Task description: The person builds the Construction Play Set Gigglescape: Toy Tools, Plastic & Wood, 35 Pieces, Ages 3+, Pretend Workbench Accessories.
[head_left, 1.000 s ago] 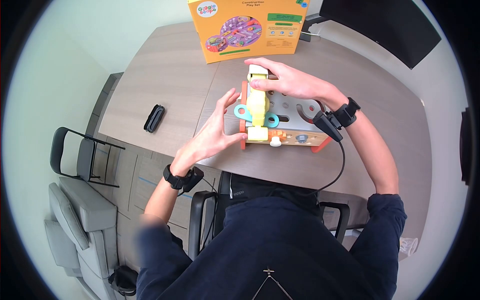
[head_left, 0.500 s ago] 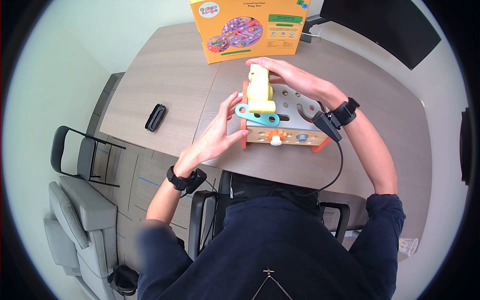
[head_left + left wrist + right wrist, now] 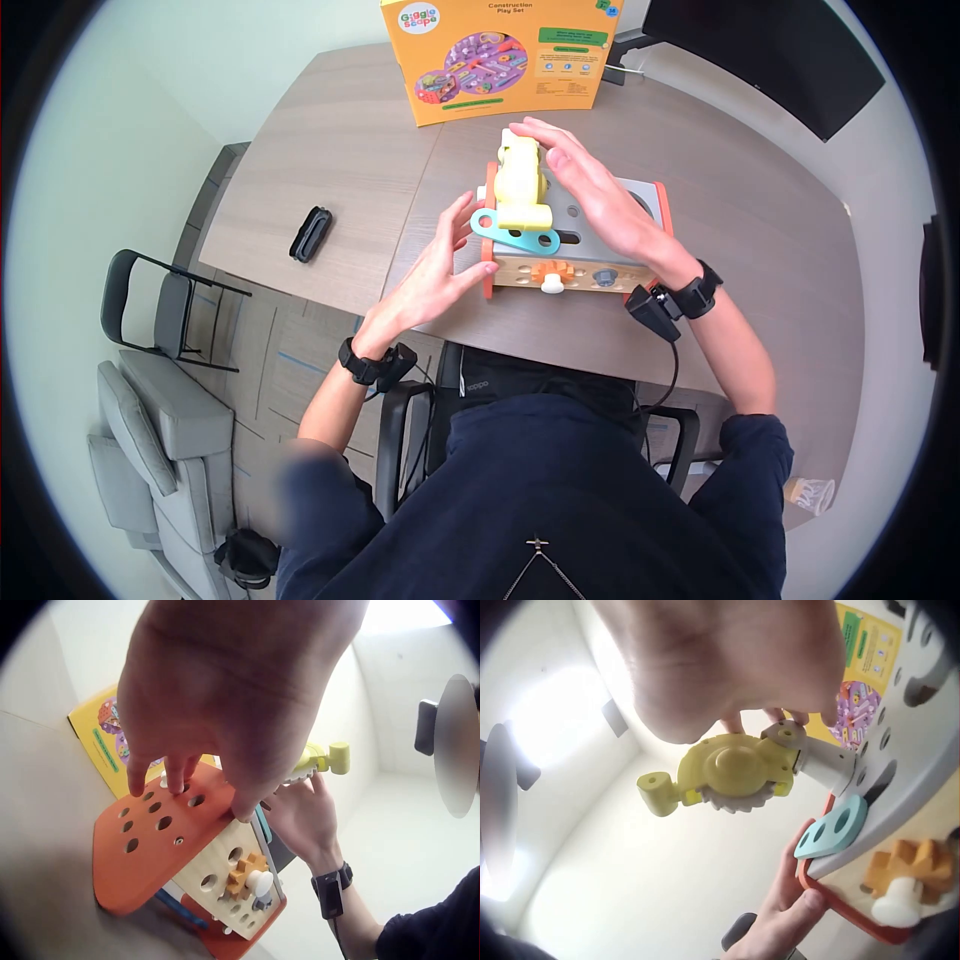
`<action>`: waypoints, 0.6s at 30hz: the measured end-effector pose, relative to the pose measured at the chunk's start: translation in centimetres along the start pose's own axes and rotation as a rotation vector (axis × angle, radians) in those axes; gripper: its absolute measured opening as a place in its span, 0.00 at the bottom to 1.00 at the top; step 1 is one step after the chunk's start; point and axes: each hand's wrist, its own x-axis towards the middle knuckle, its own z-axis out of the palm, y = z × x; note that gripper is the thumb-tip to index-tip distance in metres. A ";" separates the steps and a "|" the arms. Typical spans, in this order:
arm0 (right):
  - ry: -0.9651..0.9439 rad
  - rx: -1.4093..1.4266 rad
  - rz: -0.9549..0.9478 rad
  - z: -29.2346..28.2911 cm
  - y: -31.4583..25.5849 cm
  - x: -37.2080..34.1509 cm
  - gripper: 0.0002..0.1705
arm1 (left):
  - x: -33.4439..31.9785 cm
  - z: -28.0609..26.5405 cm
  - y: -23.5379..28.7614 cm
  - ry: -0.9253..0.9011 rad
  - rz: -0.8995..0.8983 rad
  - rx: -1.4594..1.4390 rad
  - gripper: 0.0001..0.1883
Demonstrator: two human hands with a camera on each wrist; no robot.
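The toy workbench [image 3: 605, 215] has a grey perforated top, a wooden front and red-orange sides. A yellow toy piece [image 3: 520, 180] with a grey toothed disc stands tilted on a whitish post [image 3: 829, 765] at the top's left end. Below it a teal three-hole strip [image 3: 515, 232] lies across the top's edge. My left hand [image 3: 435, 270] rests its spread fingertips on the red-orange side panel [image 3: 157, 832], thumb at the front corner. Alongside the yellow piece, my right hand [image 3: 605, 200] holds its fingers extended; their tips are partly hidden behind it in the right wrist view.
An orange gear [image 3: 552, 272] with a white peg and a grey-blue bolt [image 3: 605, 277] are on the bench front. Behind stands a yellow box [image 3: 510, 60]. A black case [image 3: 311, 235] lies at the left on the table [image 3: 350, 140]; a dark monitor [image 3: 765, 60] is at the back right.
The yellow piece has swung up and back from its earlier lengthwise position over the front edge. My right hand has uncurled from its far end and turned beside it. The left hand has barely moved.
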 end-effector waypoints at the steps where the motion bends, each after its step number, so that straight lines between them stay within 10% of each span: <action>1: 0.027 0.000 -0.012 0.2 0.1 -0.1 0.38 | 0.0 0.1 -0.1 0.002 0.002 -0.009 0.52; 18: 0.021 -0.273 0.055 -0.2 -1.2 0.6 0.48 | -0.2 0.3 0.0 0.011 -0.041 -0.078 0.53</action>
